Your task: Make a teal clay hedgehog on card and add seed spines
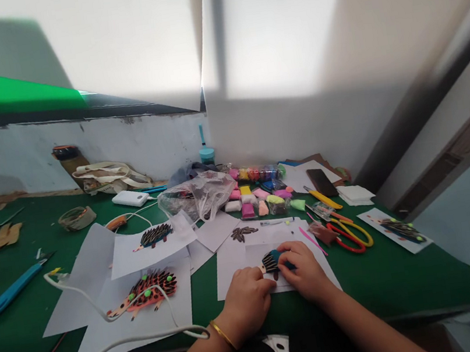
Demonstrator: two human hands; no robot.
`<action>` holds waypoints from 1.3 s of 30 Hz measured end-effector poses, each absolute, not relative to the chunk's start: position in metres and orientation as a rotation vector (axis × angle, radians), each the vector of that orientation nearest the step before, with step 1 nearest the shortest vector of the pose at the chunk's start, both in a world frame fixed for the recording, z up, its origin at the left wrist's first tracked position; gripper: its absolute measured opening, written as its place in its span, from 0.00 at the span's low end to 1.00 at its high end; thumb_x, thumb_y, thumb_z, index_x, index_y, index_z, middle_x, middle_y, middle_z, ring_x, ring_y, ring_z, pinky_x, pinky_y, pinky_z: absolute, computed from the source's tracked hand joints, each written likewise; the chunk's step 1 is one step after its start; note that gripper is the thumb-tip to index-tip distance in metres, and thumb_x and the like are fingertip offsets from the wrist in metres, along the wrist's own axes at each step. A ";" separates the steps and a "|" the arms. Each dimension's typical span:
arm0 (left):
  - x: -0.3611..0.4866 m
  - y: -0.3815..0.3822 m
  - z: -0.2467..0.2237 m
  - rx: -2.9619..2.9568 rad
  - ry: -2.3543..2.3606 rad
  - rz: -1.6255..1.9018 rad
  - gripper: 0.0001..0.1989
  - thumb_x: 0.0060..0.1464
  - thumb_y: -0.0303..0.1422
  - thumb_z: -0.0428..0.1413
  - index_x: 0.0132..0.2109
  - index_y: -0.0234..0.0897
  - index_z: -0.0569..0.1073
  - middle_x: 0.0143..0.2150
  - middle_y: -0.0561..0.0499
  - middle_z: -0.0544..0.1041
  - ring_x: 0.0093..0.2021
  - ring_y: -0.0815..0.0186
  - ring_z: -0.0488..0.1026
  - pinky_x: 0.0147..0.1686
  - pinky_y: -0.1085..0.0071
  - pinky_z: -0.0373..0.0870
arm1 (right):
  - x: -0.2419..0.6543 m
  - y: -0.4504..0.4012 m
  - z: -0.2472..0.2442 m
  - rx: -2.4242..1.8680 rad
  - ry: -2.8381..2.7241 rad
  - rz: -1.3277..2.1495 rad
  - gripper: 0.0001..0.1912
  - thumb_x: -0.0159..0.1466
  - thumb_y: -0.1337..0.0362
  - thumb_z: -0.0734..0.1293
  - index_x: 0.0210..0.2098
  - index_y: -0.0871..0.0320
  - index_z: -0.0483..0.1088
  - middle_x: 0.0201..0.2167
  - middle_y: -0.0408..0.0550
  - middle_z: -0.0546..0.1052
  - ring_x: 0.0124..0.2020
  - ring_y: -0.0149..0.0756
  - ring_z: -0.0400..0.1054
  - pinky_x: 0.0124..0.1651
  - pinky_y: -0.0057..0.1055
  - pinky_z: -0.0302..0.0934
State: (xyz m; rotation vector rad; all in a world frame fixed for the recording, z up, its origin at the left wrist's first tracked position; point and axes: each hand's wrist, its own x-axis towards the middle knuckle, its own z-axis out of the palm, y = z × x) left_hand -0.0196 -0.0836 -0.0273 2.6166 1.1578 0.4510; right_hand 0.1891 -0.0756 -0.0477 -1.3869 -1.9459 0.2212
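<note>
A small hedgehog figure (270,262) with a blue clay body, a pale snout and dark striped seeds as spines lies on white paper (231,276). My left hand (248,296) rests on the paper by the snout, fingers curled and closed; anything between them is hidden. From the other side my right hand (304,268) bends over the blue body, thumb and fingertips together in a pinch. Whatever sits in that pinch is too small to make out. Beyond the figure, on the same sheet, is a pile of striped sunflower seeds (243,233).
Several clay packets (248,210) lie behind the sheet beside a plastic bag (198,196). Scissors (345,236) are at right, near a finished hedgehog card (395,230). At left, a white cable (110,344) crosses a red hedgehog (150,288); a blue utility knife (11,291) lies farther out.
</note>
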 end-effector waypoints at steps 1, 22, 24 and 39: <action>-0.020 -0.084 -0.027 2.614 1.159 0.450 0.14 0.57 0.26 0.53 0.43 0.49 0.78 0.38 0.51 0.73 0.42 0.61 0.69 0.42 0.64 0.60 | 0.189 -0.075 -0.048 -1.382 -1.949 0.218 0.05 0.60 0.67 0.66 0.29 0.55 0.72 0.45 0.50 0.74 0.49 0.44 0.65 0.52 0.42 0.57; -0.020 -0.083 -0.032 2.592 1.147 0.474 0.15 0.57 0.25 0.53 0.44 0.48 0.78 0.38 0.50 0.74 0.42 0.60 0.69 0.43 0.63 0.61 | 0.187 -0.076 -0.046 -1.343 -2.023 0.150 0.05 0.62 0.68 0.65 0.31 0.55 0.72 0.39 0.47 0.73 0.45 0.41 0.65 0.47 0.39 0.57; -0.020 -0.083 -0.030 2.590 1.146 0.473 0.15 0.57 0.25 0.53 0.44 0.48 0.79 0.38 0.50 0.74 0.43 0.60 0.69 0.43 0.63 0.61 | 0.187 -0.077 -0.046 -1.342 -2.023 0.145 0.05 0.62 0.68 0.65 0.31 0.55 0.72 0.39 0.47 0.73 0.45 0.41 0.65 0.47 0.39 0.57; -0.021 -0.082 -0.032 2.577 1.143 0.503 0.14 0.57 0.25 0.53 0.44 0.48 0.79 0.38 0.50 0.74 0.42 0.61 0.69 0.44 0.64 0.62 | 0.184 -0.080 -0.045 -1.335 -2.031 0.053 0.07 0.64 0.68 0.63 0.32 0.55 0.72 0.40 0.48 0.74 0.45 0.41 0.64 0.48 0.39 0.55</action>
